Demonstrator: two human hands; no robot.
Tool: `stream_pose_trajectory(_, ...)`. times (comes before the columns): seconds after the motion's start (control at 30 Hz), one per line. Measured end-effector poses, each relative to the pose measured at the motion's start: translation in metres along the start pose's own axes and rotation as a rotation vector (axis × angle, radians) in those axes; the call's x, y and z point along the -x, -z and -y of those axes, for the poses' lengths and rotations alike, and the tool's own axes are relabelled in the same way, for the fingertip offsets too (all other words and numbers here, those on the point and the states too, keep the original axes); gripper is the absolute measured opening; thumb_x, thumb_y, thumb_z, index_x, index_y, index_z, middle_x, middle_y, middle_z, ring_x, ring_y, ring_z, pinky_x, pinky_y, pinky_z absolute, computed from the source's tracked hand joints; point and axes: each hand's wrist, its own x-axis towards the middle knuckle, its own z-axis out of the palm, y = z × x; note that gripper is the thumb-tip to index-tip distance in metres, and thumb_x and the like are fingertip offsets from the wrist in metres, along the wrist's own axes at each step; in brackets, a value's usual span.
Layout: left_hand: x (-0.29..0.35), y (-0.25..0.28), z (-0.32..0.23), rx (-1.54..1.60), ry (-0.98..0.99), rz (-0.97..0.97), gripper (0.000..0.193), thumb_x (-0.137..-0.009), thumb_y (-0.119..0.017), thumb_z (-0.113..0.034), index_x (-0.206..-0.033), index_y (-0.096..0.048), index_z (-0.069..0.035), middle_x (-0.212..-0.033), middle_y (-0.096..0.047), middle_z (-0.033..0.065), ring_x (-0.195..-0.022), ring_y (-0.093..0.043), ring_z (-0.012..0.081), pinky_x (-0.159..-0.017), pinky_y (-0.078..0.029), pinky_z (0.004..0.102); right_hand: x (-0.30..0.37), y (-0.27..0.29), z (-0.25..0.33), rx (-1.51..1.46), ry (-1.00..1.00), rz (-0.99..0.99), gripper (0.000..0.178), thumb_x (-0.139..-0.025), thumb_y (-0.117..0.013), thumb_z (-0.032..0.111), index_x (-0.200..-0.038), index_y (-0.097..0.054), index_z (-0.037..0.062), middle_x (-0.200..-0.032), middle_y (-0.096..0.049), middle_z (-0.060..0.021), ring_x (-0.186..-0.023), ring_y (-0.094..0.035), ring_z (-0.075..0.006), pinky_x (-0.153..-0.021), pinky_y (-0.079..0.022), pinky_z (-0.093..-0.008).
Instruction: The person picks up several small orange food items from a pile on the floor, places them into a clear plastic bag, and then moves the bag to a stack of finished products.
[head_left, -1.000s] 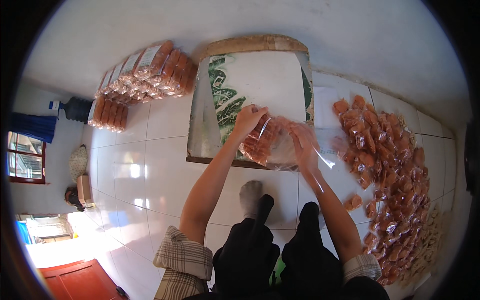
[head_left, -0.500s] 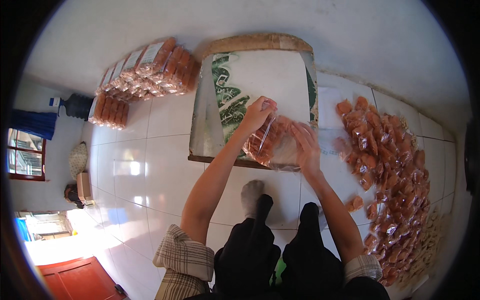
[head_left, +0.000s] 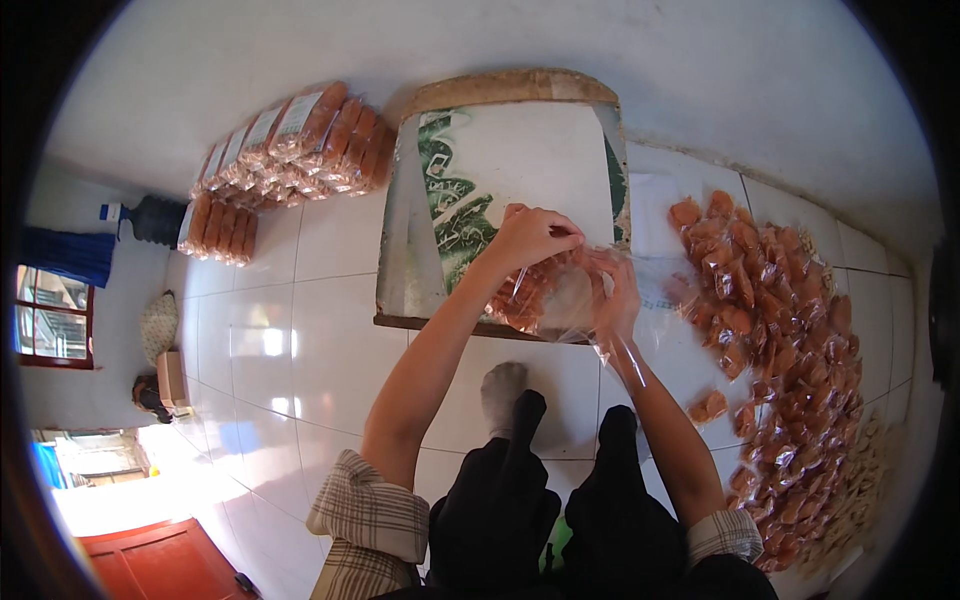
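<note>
A clear plastic bag [head_left: 520, 298] with orange-brown pieces packed inside lies near the front edge of a low white table [head_left: 545, 150] with a green printed pattern. My left hand [head_left: 538, 238] reaches over the bag, thumb and fingers pinched together at its loose end. Close by on the right, my right hand [head_left: 612, 290] has its fingertips closed on the same loose film, which spreads out clear past my wrist. The two sets of fingertips almost meet. The exact pinch points are partly hidden by my fingers.
Many small wrapped orange-brown packets [head_left: 770, 330] are heaped on the tiled floor [head_left: 340, 340] to the right. Filled bags [head_left: 300, 140] stand stacked at the back left against the wall. My feet are just before the table; a red door [head_left: 160, 560] is at lower left.
My left hand has moved right, from the bag's top left corner to beside my right hand. The bag's loose film now stretches farther right, over my right wrist.
</note>
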Motion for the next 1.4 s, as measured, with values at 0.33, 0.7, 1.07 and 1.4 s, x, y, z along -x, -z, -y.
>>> stream_pose_trajectory(0.33,-0.007,-0.008,-0.002,-0.063,-0.098,-0.078,0.015,-0.075,-0.067,-0.02,-0.077,-0.066,-0.006,-0.075,-0.066,0.0065,-0.067,-0.063,0.0171,-0.07,-0.048,0.0279,-0.005,0.002,0.026,0.066,0.132,-0.064,0.021,-0.074,-0.06,-0.009,-0.092,-0.06,0.0018,-0.097,-0.062,-0.0111,-0.09,-0.06,-0.0237,-0.078,-0.048,-0.0305)
stream_pose_trajectory(0.7,-0.004,-0.011,-0.001,0.177,-0.073,-0.393,0.021,-0.078,-0.064,-0.02,-0.088,-0.063,-0.002,-0.082,-0.064,0.0123,-0.078,-0.062,0.0252,-0.075,-0.046,0.0341,-0.012,-0.015,0.034,0.023,-0.037,-0.043,0.027,-0.074,-0.058,-0.01,-0.097,-0.062,0.0035,-0.096,-0.062,-0.0086,-0.089,-0.059,-0.0223,-0.079,-0.046,-0.0293)
stream_pose_trajectory(1.07,0.026,-0.008,0.042,0.361,0.345,-0.355,0.048,-0.089,-0.047,-0.042,-0.106,-0.056,0.001,-0.093,-0.063,0.0142,-0.088,-0.06,0.0237,-0.08,-0.044,0.0302,-0.015,-0.016,0.037,0.094,-0.016,-0.019,0.023,-0.071,-0.058,-0.012,-0.089,-0.062,0.0022,-0.088,-0.059,-0.0061,-0.085,-0.052,-0.0191,-0.075,-0.047,-0.0296)
stream_pose_trajectory(1.4,0.026,-0.001,0.051,0.581,0.316,-0.24,0.034,-0.089,-0.054,-0.032,-0.104,-0.053,-0.001,-0.086,-0.06,0.0076,-0.08,-0.058,0.0159,-0.075,-0.045,0.0281,-0.021,-0.014,0.034,-0.017,-0.135,0.065,0.025,-0.078,-0.06,-0.003,-0.102,-0.052,0.0022,-0.094,-0.05,-0.0127,-0.088,-0.054,-0.0221,-0.073,-0.048,-0.031)
